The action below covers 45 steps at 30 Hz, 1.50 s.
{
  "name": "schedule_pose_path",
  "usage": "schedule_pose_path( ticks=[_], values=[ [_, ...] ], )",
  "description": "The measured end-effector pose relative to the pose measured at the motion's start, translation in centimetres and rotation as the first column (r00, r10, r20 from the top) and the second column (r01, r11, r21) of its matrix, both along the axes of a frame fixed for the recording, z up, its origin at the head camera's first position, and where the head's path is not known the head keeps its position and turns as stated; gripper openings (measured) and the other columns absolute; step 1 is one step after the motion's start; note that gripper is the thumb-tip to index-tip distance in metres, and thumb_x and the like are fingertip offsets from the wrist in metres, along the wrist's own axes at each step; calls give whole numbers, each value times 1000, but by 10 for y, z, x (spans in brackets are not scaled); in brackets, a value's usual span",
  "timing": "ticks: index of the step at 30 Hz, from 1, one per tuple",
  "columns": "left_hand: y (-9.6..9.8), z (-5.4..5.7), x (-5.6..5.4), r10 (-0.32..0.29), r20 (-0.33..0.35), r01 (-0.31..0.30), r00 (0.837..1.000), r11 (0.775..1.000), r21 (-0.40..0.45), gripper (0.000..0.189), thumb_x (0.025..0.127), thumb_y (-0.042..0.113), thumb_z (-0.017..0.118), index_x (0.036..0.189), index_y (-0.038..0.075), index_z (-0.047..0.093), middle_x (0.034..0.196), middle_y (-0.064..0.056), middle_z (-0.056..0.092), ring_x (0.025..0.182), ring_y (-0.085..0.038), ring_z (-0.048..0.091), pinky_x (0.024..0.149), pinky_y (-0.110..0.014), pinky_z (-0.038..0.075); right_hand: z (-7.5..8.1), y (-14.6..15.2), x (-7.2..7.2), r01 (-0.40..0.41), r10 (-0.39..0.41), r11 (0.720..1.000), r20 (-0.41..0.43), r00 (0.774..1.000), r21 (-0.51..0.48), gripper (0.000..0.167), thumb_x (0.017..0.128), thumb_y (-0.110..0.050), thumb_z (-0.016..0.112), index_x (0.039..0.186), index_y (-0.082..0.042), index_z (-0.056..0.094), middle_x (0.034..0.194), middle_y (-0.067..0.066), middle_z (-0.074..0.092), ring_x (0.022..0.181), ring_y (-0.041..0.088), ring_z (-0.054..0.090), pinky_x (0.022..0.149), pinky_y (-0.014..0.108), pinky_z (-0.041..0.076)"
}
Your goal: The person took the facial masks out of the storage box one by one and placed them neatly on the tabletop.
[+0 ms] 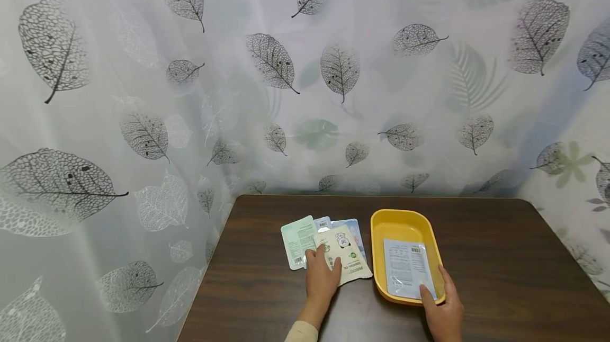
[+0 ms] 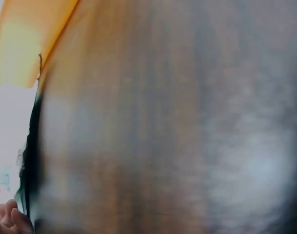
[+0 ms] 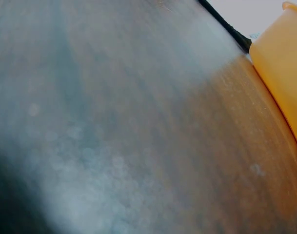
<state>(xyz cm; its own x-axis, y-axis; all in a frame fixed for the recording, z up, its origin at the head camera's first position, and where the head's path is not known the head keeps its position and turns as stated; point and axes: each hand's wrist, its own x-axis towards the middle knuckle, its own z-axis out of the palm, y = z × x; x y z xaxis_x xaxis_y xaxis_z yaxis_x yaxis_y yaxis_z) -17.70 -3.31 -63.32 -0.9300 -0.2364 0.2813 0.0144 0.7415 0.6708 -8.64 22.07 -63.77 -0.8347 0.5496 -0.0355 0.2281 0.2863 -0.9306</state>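
My left hand [image 1: 321, 278] is at the lower left edge of a cream sachet [image 1: 350, 257] printed with a panda and "ESSENTIAL OIL". The thumb lies over its face and the fingers are at its left side, pinching it. Beneath and beside that sachet are a pale green sachet [image 1: 297, 239] and blue sachets [image 1: 353, 228], partly covered. My right hand [image 1: 445, 310] grips the near right corner of a yellow tray [image 1: 397, 220], thumb inside, fingers along the outer wall. A silvery-blue sachet [image 1: 409, 268] lies in the tray, close to the right thumb.
The brown wooden table [image 1: 505, 268] extends right of the tray and left of the sachets. A leaf-printed curtain [image 1: 305, 93] hangs behind the table and along its sides. In the wrist views, blurred tabletop fills most of the picture, with yellow tray wall [image 3: 282, 73] at the edge.
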Motion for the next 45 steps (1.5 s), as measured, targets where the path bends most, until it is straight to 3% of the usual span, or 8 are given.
schedule_pose_path(
  ticks=[8,16,20,26,33,38,41,45],
  values=[
    [10,37,-9,-62,0,62,998,988,140,49,88,29,75,132,9,64,105,-8,52,76,-12,52,69,-30,50,2,0,0,2,-2,1000,10,1000,-2,72,97,-24,67,161,-25,33,159,22,41,141,38,42,101,2,21],
    [37,86,-17,-222,-14,213,975,913,348,48,93,31,69,139,20,58,118,-3,54,95,-23,61,72,-24,48,0,1,1,3,-3,1000,33,999,-2,74,96,-27,68,161,-27,32,160,23,41,141,39,42,102,3,21],
    [53,98,-18,-278,-24,266,960,884,386,48,94,32,67,140,22,56,121,0,54,103,-19,60,76,-23,50,-1,1,1,2,-2,1000,34,999,-5,74,96,-27,68,161,-27,32,159,23,41,141,38,42,100,1,21],
    [77,98,-11,-363,7,318,932,825,468,48,95,29,66,142,24,55,128,0,54,111,-15,57,88,-25,57,-1,-1,2,5,-4,1000,25,1000,-2,74,96,-27,68,161,-27,33,159,23,42,139,38,44,96,-1,22],
    [106,83,1,-466,63,382,882,790,480,51,97,33,64,145,25,51,143,0,50,122,-21,56,95,-27,55,-1,-1,0,14,-13,999,-22,1000,40,72,95,-24,70,160,-26,37,156,22,45,134,37,47,90,-6,22],
    [122,68,8,-520,99,447,849,805,391,49,101,37,57,148,27,47,148,3,46,129,-17,53,105,-30,50,-3,-1,0,-2,4,998,-48,999,60,72,96,-26,70,159,-24,37,155,24,46,135,39,47,92,-5,22],
    [128,63,12,-530,121,473,840,822,316,50,102,37,54,150,24,45,151,2,45,135,-16,48,114,-35,44,-4,-1,-1,6,-2,998,-57,998,66,71,95,-25,71,158,-25,39,154,23,48,134,17,49,90,-6,23],
    [134,64,15,-521,191,481,832,849,221,53,102,40,53,152,27,43,157,-2,40,142,-19,43,116,-40,43,-5,-1,-1,21,-14,998,-107,994,63,70,93,-19,72,156,-23,43,150,24,51,113,-15,43,86,-7,28]
  ],
)
